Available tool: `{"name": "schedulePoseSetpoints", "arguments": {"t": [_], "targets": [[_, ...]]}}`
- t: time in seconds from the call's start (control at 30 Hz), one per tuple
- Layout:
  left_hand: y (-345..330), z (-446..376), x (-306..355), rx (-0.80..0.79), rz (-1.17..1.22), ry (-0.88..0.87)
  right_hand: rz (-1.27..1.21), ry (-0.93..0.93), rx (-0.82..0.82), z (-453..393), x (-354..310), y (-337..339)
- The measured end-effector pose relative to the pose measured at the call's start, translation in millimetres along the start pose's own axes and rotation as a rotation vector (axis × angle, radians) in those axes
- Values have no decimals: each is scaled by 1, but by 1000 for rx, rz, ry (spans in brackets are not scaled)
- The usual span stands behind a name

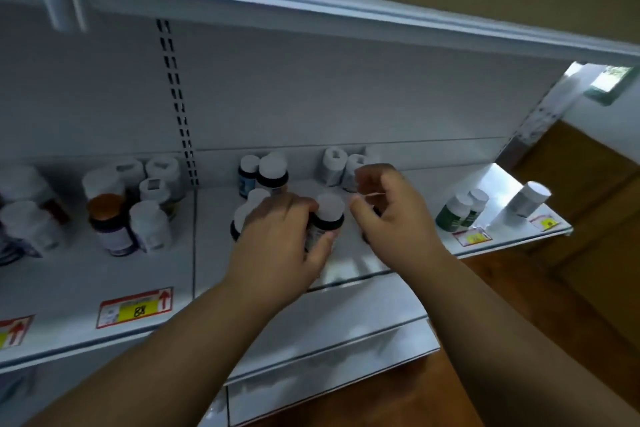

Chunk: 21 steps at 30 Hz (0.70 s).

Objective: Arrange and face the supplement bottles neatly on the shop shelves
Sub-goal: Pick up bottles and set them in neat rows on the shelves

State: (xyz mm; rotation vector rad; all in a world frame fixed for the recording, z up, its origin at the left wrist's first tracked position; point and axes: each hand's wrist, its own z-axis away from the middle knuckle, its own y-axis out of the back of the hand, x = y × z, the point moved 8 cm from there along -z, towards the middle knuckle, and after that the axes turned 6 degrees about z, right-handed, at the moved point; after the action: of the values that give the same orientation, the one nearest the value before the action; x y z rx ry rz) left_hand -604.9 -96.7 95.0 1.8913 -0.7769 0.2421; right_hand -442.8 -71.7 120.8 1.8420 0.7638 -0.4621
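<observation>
Gripping a dark bottle (325, 218) with the left hand (277, 243), fingers curling round its far side and thumb pressing the near side low on the label. Standing upright, long axis vertical, white cap on top, on the shelf (138, 274) in the middle bay, roughly centred between both hands. Hovering the right hand (384, 215) just beside the bottle on its right, fingers loosely curled, apparently holding nothing; something dark peeking under the palm, too hidden to name, so grip there not fully certain. Crowding the left hand on its left: more capped bottles (249, 208), touching or nearly touching the knuckles. Sitting further back toward the rear panel: a dark pair (266, 173) and a white pair (341, 166), well behind the held one. Judging the next move as a twist or slide of the held bottle to face its label outward and line it up with neighbours; left hand already on it, so nearer; right hand free to steady from the right. Risking a knock on the left-side bottles if sliding that way. Blurring throughout, labels unreadable. Also showing: left-bay bottles (114, 218), green bottles (457, 211), price tag (135, 305).
</observation>
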Motion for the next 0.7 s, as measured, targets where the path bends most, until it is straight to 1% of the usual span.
{"name": "schedulePoseSetpoints", "arguments": {"t": [0.07, 0.13, 0.23, 0.3, 0.37, 0.47, 0.53, 0.57, 0.6, 0.7], "targets": [[-10, -20, 3, 1, 4, -14, 31, 19, 43, -26, 12, 4], [-20, -42, 6, -27, 30, -41, 81, 10, 51, -51, 26, 3], [-34, -67, 2, -87, 57, 15, 187, -7, -38, -82, 53, -5], [-43, -78, 1, -103, 50, 29, 225, 20, -100, -102, 69, -12], [-52, -85, 1, -138, 25, 27, 301, 36, -215, -120, 88, -24], [-60, -94, -1, -147, -14, 30, 494, -25, -519, -144, 125, -57], [-66, -100, -2, -138, -47, 55, 551, -46, -657, -157, 141, -75], [-70, -101, -1, -132, -59, 75, 594, -24, -685, -163, 147, -81], [-75, -101, 0, -121, -71, 98, 674, 43, -684, -168, 149, -86], [-87, -102, 10, -58, -125, 145, 934, 359, -571, -179, 140, -92]]}}
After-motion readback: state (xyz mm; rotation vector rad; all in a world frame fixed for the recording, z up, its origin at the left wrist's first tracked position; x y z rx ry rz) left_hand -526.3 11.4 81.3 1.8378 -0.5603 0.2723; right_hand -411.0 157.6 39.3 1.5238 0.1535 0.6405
